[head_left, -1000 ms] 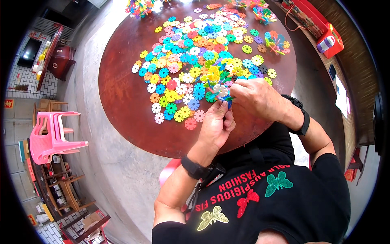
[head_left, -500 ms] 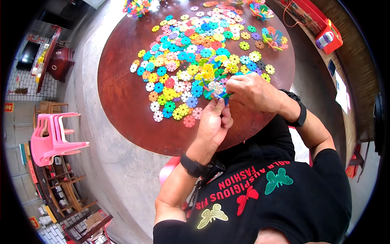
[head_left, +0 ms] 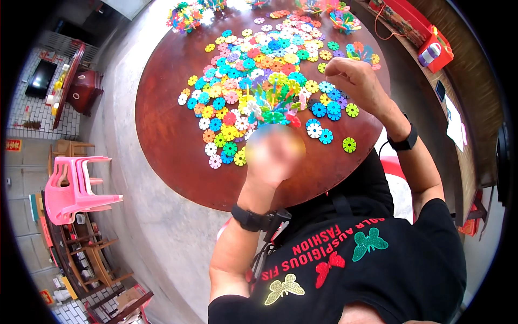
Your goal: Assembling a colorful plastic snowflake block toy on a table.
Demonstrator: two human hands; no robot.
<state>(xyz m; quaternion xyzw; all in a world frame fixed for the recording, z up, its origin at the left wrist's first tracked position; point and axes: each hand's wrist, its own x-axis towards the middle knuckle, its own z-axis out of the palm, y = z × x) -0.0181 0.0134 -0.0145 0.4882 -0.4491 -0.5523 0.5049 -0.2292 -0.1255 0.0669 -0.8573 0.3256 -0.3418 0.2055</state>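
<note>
While the black shirt (head_left: 372,264) is filling the lower right of the frame, the left hand (head_left: 274,154) is rising just above it at centre, blurred but clenched around the foot of a cluster (head_left: 272,102) of joined snowflake discs. That cluster is standing up out of the fist, green, yellow and white pieces fanning over the near part of the table (head_left: 172,151). A dark watch (head_left: 250,218) is sitting on the left wrist.

Further up and to the right, the right hand (head_left: 353,81) is hovering over the loose discs (head_left: 259,65), fingers curled in. Whether it is pinching a disc I cannot tell; the fingertips are turned away. A second watch (head_left: 404,143) is circling that wrist.

To do this step well, I judge the left hand should be keeping the cluster steady and turned so an open slot is facing the right hand. A new disc should be coming in edge-on, slot to slot, pressed gently so the joints already made are not popping apart.

Beyond the hands, discs are spreading across the middle and far side of the table, with a few blue and green ones lying near its right edge. At the far rim, finished models (head_left: 186,13) are standing in the upper part of the frame. Pink stools (head_left: 75,189) are stacked at the left.
</note>
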